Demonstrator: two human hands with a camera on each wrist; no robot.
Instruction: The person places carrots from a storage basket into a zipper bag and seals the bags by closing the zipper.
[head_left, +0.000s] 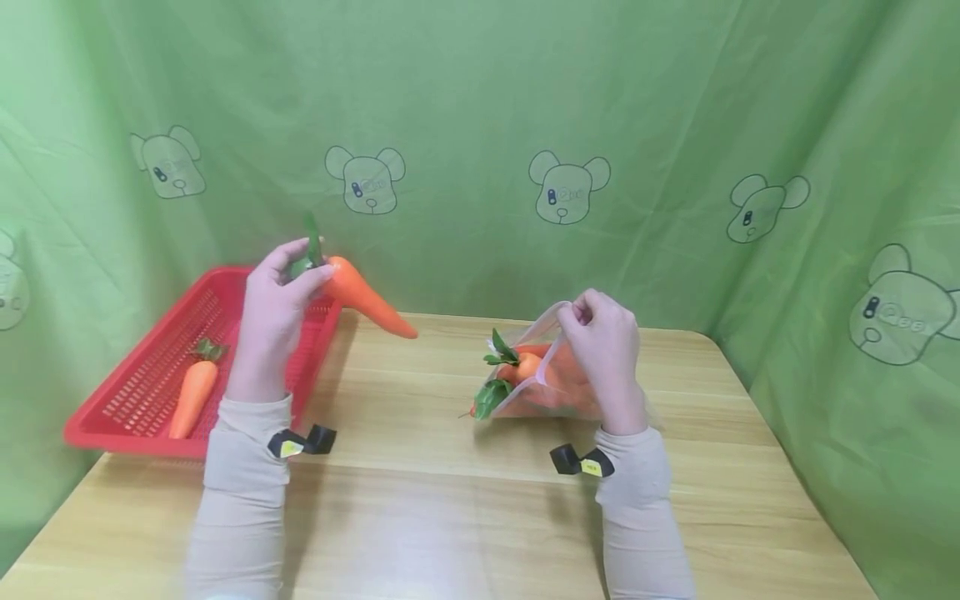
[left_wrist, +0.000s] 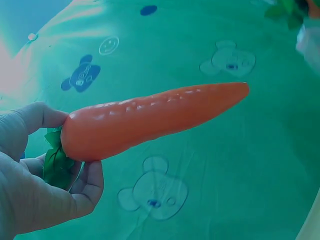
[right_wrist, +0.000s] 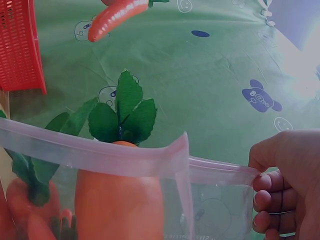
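Note:
My left hand (head_left: 272, 312) grips a carrot (head_left: 367, 297) by its leafy top, up in the air at the basket's right side. In the left wrist view the orange carrot (left_wrist: 155, 120) points away from the fingers, with green leaves tucked in the palm. My right hand (head_left: 606, 354) pinches the rim of a clear zip bag (head_left: 551, 392) on the table. Through the right wrist view the bag's mouth (right_wrist: 100, 152) gapes, with a large carrot (right_wrist: 120, 205) and other orange-red vegetables inside, leaves poking out.
A red plastic basket (head_left: 142, 444) stands at the left of the wooden table (head_left: 405, 500), with one leafy carrot (head_left: 193, 398) lying in it. Green cloth (head_left: 465, 83) printed with bear heads hangs behind and at both sides.

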